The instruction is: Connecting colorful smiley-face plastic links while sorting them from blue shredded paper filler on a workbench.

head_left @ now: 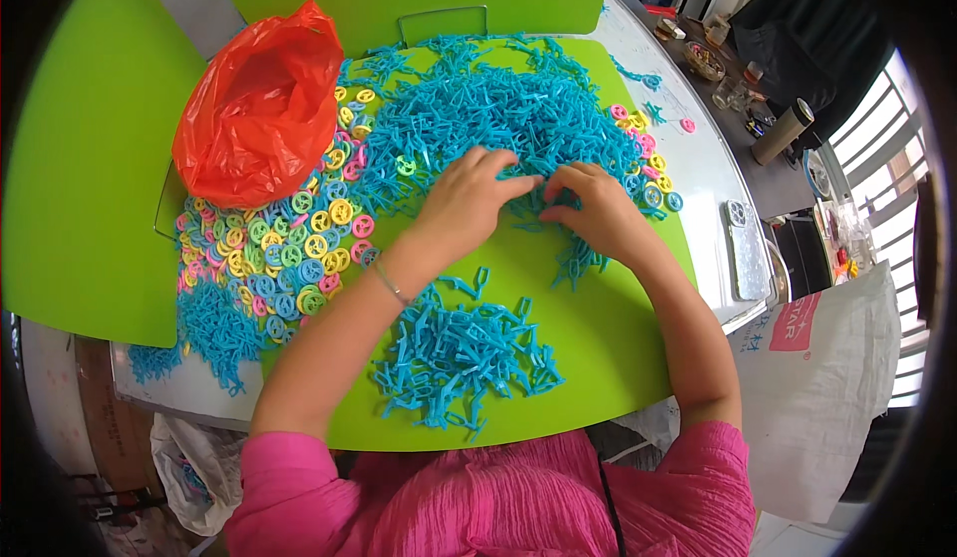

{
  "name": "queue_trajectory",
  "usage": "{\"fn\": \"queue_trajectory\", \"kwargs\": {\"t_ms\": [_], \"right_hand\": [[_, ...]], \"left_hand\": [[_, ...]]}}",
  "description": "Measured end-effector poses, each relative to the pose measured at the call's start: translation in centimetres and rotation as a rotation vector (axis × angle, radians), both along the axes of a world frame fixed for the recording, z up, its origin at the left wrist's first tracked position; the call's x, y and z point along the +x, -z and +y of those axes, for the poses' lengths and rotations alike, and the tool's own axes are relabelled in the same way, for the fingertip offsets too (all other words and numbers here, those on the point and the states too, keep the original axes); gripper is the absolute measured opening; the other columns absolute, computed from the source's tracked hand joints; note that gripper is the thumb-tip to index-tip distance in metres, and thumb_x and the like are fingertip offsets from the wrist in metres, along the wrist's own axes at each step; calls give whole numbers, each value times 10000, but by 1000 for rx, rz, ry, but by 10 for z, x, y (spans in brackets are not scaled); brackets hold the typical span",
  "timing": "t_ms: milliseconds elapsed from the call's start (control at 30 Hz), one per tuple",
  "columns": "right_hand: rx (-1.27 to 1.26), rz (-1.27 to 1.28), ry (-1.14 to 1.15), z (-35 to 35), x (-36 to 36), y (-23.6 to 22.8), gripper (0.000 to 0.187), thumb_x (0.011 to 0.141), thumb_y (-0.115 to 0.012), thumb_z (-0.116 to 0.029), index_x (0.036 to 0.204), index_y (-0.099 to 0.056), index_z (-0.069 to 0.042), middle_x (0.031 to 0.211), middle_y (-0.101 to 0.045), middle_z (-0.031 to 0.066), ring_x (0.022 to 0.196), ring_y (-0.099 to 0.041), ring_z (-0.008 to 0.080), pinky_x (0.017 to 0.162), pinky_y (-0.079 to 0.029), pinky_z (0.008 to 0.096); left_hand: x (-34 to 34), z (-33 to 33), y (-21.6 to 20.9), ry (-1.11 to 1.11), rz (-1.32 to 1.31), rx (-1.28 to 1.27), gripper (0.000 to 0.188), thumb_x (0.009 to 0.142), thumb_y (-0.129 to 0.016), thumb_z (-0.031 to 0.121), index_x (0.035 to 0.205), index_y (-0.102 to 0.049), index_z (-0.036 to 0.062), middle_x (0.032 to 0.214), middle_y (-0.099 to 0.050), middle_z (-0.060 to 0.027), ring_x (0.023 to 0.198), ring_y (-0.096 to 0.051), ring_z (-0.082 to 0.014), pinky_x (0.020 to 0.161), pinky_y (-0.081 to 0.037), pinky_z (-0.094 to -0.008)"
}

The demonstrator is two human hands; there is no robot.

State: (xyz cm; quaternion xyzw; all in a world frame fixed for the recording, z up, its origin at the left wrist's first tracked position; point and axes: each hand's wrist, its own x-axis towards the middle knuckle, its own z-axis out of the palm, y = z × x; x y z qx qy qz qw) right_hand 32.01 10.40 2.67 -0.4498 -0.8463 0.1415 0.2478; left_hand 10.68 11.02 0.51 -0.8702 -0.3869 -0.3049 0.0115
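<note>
A large heap of small turquoise plastic pieces point(478, 108), thin with looped ends, covers the back middle of the green board. At its near edge my left hand point(467, 198) reaches in, thumb and index finger apart, with nothing visible between them. Close to its right, my right hand point(598, 208) bends its fingers and thumb around blue plastic at the heap's edge; how many pieces it has is hidden. Nearer to me, between my forearms, lies a smaller pile of the same turquoise pieces point(464, 358).
A red plastic bag point(254, 108) stands open at the left, beside many coloured plastic rings point(289, 248). Another turquoise cluster point(214, 323) lies at the left edge. More rings point(653, 173) lie at the right. A phone point(746, 248) rests on the white table; a white sack point(817, 397) stands beyond.
</note>
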Motion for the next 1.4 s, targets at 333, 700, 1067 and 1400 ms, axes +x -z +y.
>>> {"fn": "queue_trajectory", "kwargs": {"t_ms": [333, 700, 1067, 1400], "right_hand": [[-502, 580, 83, 17, 17, 0, 112, 829, -701, -68, 919, -677, -6, 833, -667, 8, 751, -601, 71, 668, -486, 234], [-643, 861, 74, 6, -2, 2, 181, 879, -664, -123, 1003, -668, 8, 899, -684, 57, 810, -644, 114, 718, -525, 253], [-602, 975, 90, -8, -29, 6, 174, 882, -662, -124, 1003, -669, 2, 874, -688, 50, 777, -629, 95, 707, -520, 241], [-200, 787, 113, -18, -34, 10, 106, 838, -708, -81, 937, -713, -45, 849, -621, 19, 778, -568, 71, 672, -459, 227]], "left_hand": [[6, 15, -13, 118, 130, -179, 151, 753, -675, 151, 895, -656, 102, 985, -633, -50, 933, -558, -260, 813, -454, -393], [-31, -6, -16, 18, -720, -733, 109, 900, -619, 149, 937, -585, 53, 979, -662, -66, 808, -632, -168, 679, -526, -310], [-31, -20, -11, 201, -1517, -1495, 284, 957, -557, 180, 1221, -564, 74, 1090, -632, -34, 849, -592, -94, 716, -523, -227], [-19, -28, -7, 286, -1203, -1373, 268, 967, -534, 169, 1205, -611, 73, 1096, -649, -5, 841, -528, -40, 796, -432, -201]]}}
